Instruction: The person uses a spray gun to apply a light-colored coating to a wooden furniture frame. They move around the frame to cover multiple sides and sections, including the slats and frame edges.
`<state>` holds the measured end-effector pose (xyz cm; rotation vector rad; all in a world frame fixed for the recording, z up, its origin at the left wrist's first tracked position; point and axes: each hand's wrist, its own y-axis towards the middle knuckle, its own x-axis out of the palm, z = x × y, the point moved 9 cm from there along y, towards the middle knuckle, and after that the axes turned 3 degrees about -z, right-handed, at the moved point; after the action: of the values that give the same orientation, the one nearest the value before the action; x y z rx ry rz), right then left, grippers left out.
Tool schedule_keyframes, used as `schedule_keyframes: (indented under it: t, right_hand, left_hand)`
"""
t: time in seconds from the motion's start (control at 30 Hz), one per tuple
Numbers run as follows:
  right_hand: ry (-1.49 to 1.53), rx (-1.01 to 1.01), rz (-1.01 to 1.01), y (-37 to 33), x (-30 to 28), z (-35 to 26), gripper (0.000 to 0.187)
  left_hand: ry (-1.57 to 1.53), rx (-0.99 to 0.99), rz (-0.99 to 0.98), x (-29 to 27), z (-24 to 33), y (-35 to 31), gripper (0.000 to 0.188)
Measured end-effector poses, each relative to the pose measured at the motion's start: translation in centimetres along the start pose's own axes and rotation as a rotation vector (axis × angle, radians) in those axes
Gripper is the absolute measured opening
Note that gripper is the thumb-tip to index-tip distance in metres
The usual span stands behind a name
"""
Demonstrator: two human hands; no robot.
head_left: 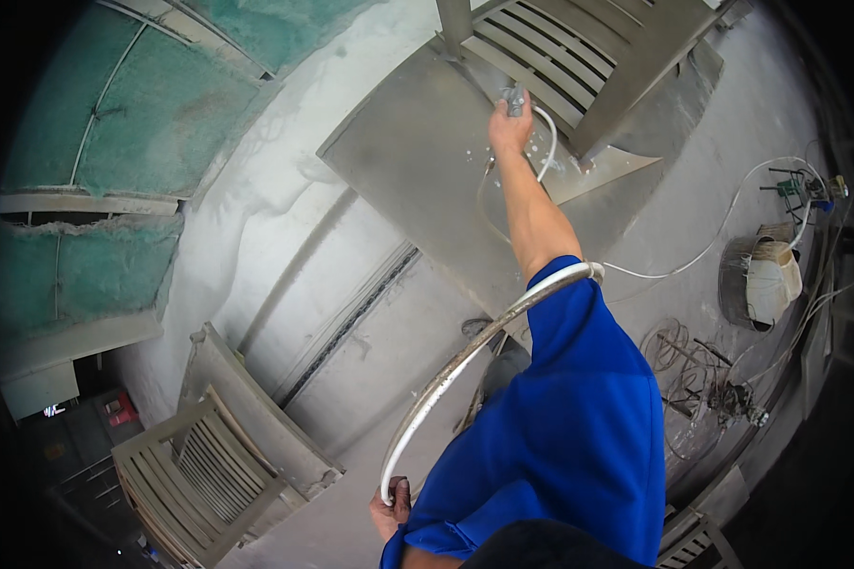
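Stretched far forward, my right hand [510, 130] is closed round a small grey spray gun [514, 98] with a white hose [551, 142] running from it. Just beyond is a slatted wooden chair [588, 57], coated grey-brown, standing on a flat grey board [399, 142]. My right hand is near its lower slats; I cannot tell whether spray is coming out. Low at the left, my left hand [389, 507] is closed round a length of the white hose, which arcs up and passes over my blue right sleeve.
Another slatted chair [199, 474] stands on a board at lower left. A coated bucket [738, 283] with a pale plastic jug [773, 280] and tangled hoses [678, 356] lie at the right. A slot [351, 327] crosses the floor. Green dusty panels [171, 114] line the upper left.
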<state>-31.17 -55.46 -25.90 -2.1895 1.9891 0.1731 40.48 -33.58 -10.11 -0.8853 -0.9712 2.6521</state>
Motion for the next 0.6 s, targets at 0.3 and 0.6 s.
schedule_keyframes:
  t: [0.3, 0.6]
  right_hand:
    - [-0.325, -0.09, 0.145, -10.6, -11.6, 5.7, 0.064]
    - [-0.033, 0.19, -0.819, -37.5, -2.6, 10.6, 0.038]
  left_hand:
    - [0.214, 0.178, 0.074, -3.3, -2.4, 0.2, 0.015]
    - [0.033, 0.289, 0.218, -12.1, -15.8, -1.5, 0.024]
